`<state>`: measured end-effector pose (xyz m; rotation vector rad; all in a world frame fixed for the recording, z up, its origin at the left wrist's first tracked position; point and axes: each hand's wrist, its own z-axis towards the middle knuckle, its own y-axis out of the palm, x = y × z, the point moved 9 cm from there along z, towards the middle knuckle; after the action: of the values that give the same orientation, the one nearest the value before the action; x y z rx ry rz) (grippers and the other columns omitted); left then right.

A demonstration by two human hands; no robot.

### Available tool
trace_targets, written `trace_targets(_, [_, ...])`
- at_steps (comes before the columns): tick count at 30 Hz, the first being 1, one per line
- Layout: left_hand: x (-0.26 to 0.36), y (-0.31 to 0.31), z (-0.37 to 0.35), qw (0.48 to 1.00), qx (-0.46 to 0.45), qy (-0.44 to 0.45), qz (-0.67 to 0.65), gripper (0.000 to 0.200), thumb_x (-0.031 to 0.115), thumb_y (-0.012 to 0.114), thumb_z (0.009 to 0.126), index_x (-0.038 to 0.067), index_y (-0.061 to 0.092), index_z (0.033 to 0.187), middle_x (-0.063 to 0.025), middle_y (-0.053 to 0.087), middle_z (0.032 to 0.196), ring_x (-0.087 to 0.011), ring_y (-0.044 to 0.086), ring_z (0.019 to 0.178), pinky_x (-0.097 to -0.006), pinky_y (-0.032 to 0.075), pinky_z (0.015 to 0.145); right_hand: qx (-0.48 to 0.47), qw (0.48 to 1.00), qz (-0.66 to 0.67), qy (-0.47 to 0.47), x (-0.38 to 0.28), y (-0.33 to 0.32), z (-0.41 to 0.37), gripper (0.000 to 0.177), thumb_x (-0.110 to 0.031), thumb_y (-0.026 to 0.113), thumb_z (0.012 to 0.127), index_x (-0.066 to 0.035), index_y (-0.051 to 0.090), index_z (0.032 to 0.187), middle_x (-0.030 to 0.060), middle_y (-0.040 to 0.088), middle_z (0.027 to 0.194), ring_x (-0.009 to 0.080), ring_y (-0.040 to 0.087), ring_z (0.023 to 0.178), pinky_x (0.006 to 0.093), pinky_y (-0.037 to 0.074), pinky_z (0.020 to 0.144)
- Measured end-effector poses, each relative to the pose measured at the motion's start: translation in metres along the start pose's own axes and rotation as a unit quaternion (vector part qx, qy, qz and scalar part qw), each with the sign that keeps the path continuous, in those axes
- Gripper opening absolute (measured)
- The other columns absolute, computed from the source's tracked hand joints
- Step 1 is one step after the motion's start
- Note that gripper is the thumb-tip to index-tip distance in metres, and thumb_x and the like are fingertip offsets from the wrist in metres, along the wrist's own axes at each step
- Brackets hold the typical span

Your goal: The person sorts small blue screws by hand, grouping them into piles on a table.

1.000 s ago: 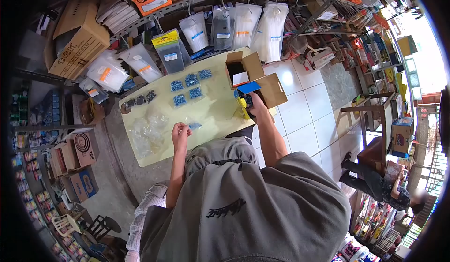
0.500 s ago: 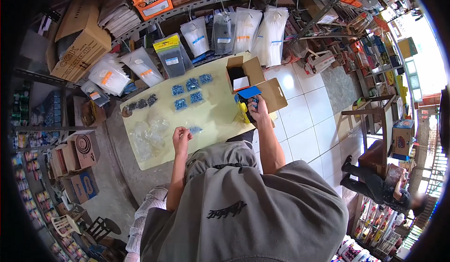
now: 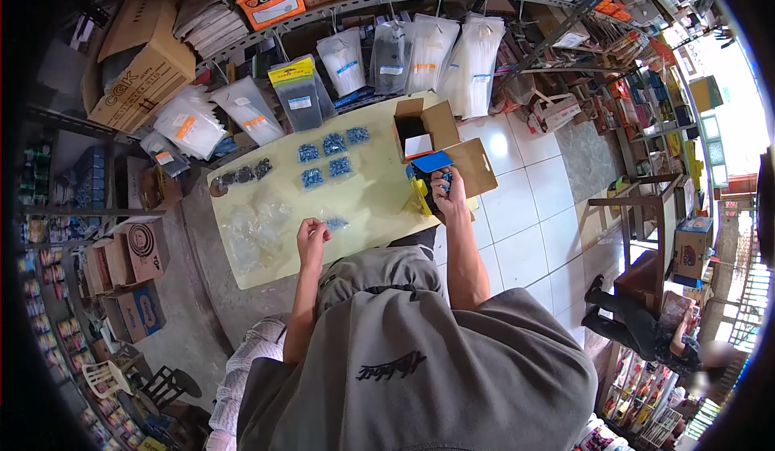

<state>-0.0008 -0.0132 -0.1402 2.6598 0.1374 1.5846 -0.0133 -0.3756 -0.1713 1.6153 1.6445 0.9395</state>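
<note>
My left hand [image 3: 312, 240] is closed in a pinch at the edge of a small clear plastic bag [image 3: 337, 223], which lies on the pale yellow tabletop [image 3: 371, 185] with a few blue pieces in it. My right hand [image 3: 451, 191] has its fingers curled round small blue pieces [image 3: 445, 178], whose exact kind I cannot make out. It is beside a blue flat panel [image 3: 432, 160] and a yellow part [image 3: 419, 197]. Farther back lie several packets of blue pieces [image 3: 333, 144].
An open cardboard box [image 3: 440, 124] stands at the table's far right. Loose clear bags [image 3: 250, 229] and packets of dark pieces [image 3: 245, 173] lie at the left. Bags of cable ties [image 3: 472, 64] hang from the shelf behind. A person [image 3: 646, 326] sits at the right.
Both hands stay in nearly the same places, the right one turning slightly over the blue pieces. The view has shifted a little.
</note>
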Motion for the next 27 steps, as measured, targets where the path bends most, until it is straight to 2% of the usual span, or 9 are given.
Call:
trace_targets(13, [-0.001,0.000,0.002,1.000,-0.004,0.005,0.005,0.009,0.006,0.060,0.085,0.003,0.053,0.091,-0.0051,0.056,0.082,-0.0119,0.057,0.068,-0.0258,0.051,0.062,-0.004,0.999,-0.042,0.013,0.008,0.018,-0.024,0.020,-0.025,0.048,0.098,-0.013,0.050,0.082,0.0032,0.048,0.076,0.0035,0.040,0.049,0.0158,0.021,0.034])
trace_targets(15, [-0.003,0.000,0.002,1.000,-0.006,0.006,-0.005,0.009,0.006,0.060,0.085,0.003,0.053,0.091,-0.0049,0.056,0.082,-0.0117,0.057,0.068,-0.0259,0.051,0.062,0.002,0.999,-0.046,0.026,0.012,0.020,-0.025,0.017,-0.026,0.053,0.095,-0.015,0.051,0.082,0.0008,0.048,0.073,0.0022,0.039,0.048,0.0151,0.020,0.034])
trace_targets(21, [-0.006,-0.002,0.000,1.000,-0.002,-0.001,0.001,0.009,0.005,0.059,0.086,0.003,0.053,0.091,-0.0046,0.056,0.083,-0.0113,0.057,0.068,-0.0258,0.051,0.063,0.027,0.996,-0.080,0.039,0.029,0.036,-0.028,0.018,-0.028,0.054,0.095,-0.016,0.052,0.081,-0.0016,0.048,0.073,0.0016,0.037,0.047,0.0149,0.020,0.034])
trace_targets(27, [-0.005,-0.001,-0.006,1.000,-0.001,-0.004,0.016,0.010,0.007,0.059,0.085,0.006,0.052,0.093,-0.0034,0.056,0.081,-0.0112,0.056,0.069,-0.0255,0.050,0.063,0.013,0.984,-0.163,0.074,0.060,0.054,-0.019,0.018,-0.029,0.053,0.095,-0.017,0.051,0.082,-0.0038,0.047,0.073,0.0008,0.036,0.047,0.0149,0.021,0.035])
